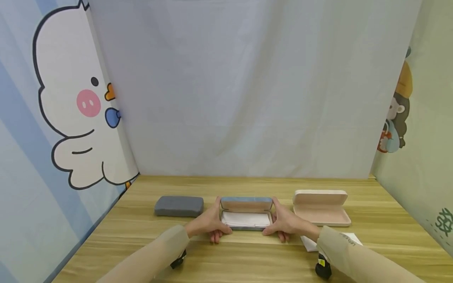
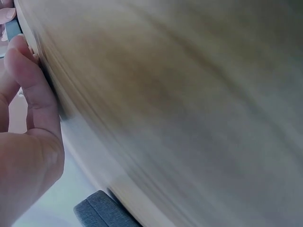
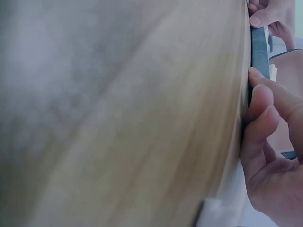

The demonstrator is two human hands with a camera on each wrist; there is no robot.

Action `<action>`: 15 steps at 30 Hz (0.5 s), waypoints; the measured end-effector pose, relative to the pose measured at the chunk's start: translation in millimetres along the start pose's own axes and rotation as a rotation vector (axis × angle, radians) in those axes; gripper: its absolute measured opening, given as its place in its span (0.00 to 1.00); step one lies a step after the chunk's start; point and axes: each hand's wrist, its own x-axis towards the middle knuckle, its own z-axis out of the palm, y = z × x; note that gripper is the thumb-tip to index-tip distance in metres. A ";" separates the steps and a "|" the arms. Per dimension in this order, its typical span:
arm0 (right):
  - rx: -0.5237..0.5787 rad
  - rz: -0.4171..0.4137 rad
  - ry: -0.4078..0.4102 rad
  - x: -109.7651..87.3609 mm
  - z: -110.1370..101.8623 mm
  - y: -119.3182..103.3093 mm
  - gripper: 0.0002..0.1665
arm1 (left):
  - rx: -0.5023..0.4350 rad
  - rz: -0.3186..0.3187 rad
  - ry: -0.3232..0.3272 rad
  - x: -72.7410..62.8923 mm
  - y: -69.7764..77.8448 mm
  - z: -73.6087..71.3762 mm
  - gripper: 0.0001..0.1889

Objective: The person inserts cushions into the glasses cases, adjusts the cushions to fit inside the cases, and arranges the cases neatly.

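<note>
An open blue glasses case (image 1: 246,205) with a pale lining sits on the table at the centre of the head view, its lid raised at the back. Inside its base lies a folded white cloth (image 1: 245,219). My left hand (image 1: 211,220) grips the left end, thumb at the front edge and forefinger up by the lid's corner. At the other end my right hand (image 1: 284,221) holds it the same way. In the right wrist view, the thumb of the right hand (image 3: 272,156) presses the case's blue front side (image 3: 259,49).
A closed grey glasses case (image 1: 179,206) lies left of my left hand. On the right stands an open cream case (image 1: 321,214) with a pinkish lining. A white sheet (image 1: 310,244) lies partly under my right forearm. A pale curtain (image 1: 240,98) hangs behind the wooden table (image 1: 244,263).
</note>
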 end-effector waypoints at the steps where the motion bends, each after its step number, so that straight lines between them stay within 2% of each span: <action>1: 0.018 0.000 -0.007 -0.1 -0.5 0.6 0.72 | -0.006 -0.004 -0.004 0.3 -0.4 -0.4 0.66; 8: 0.136 0.000 -0.028 -0.1 -2.1 3.1 0.70 | -0.061 -0.010 -0.036 1.7 -3.8 -3.6 0.65; 15: 0.190 0.010 -0.050 0.5 -2.7 5.2 0.66 | -0.119 -0.007 -0.066 1.3 -4.9 -4.2 0.65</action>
